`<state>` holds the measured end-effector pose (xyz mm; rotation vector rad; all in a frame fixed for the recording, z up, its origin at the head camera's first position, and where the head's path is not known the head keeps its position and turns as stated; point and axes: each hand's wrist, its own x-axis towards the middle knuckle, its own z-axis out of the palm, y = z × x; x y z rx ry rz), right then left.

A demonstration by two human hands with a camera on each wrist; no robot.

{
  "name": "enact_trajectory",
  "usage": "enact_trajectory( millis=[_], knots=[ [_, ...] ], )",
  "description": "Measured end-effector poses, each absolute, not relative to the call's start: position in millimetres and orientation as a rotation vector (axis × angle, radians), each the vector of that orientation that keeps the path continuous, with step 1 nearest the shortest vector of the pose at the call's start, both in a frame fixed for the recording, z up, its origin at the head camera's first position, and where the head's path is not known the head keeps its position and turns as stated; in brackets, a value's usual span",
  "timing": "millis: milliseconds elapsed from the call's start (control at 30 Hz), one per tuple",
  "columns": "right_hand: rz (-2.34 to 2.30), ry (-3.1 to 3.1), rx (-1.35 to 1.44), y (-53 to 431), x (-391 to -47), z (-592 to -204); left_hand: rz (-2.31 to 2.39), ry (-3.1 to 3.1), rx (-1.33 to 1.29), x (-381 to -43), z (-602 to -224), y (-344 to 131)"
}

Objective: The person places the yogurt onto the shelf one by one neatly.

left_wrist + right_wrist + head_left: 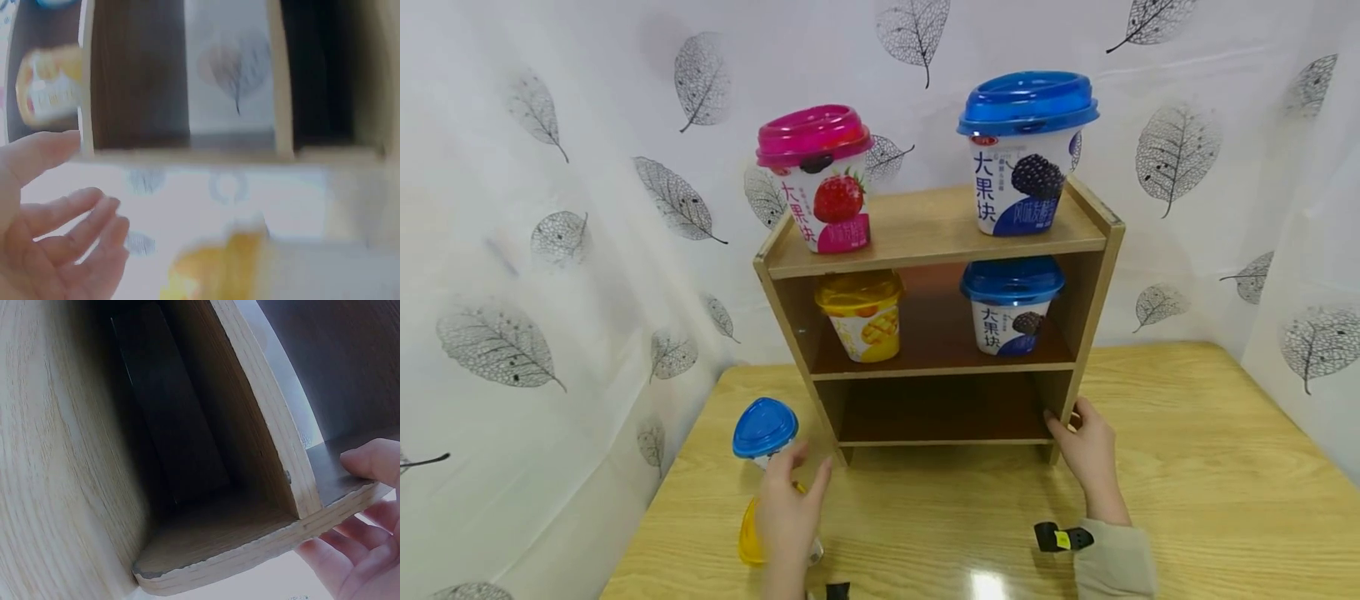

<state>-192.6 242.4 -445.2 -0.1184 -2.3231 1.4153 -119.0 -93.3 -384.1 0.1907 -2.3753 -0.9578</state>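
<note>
A small wooden shelf unit stands on the table. With thumb on the inner face and fingers around the outside, my right hand grips its right side panel low down, as the right wrist view also shows. My left hand is off the unit's lower left, thumb and fingers spread with nothing between them. Beneath and beside it on the table are a yellow-lidded yogurt cup, partly hidden by the hand, and a blue-lidded yogurt cup. In the left wrist view the left hand appears near the side panel.
On top of the unit sit a pink-lidded strawberry cup and a blue-lidded blackberry cup. The middle shelf holds a yellow-lidded cup and another blue-lidded cup. A leaf-patterned curtain hangs behind the table.
</note>
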Motion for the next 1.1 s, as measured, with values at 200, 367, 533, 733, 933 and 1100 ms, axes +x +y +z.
enact_trajectory(
  millis=[200, 367, 533, 733, 933, 1100],
  knots=[
    [1.407, -2.326, -0.129, 242, -193, -444, -0.725, -2.629, 0.545, -106, -386, -120],
    [1.419, -2.321, -0.136, 241, -192, -441, -0.690, -2.730, 0.630, -106, -391, -129],
    [1.407, -2.307, -0.136, 240, -193, -443, -0.648, -2.812, 0.615, -105, -395, -134],
    [1.409, -2.311, -0.130, 241, -194, -443, -0.670, -2.819, 0.553, -110, -401, -136],
    [1.426, -2.317, -0.147, 240, -193, -440, -0.808, -2.771, 0.469, -115, -404, -134],
    [1.435, -2.317, -0.145, 240, -193, -442, -0.868, -2.729, 0.399, -118, -406, -131]
  ],
)
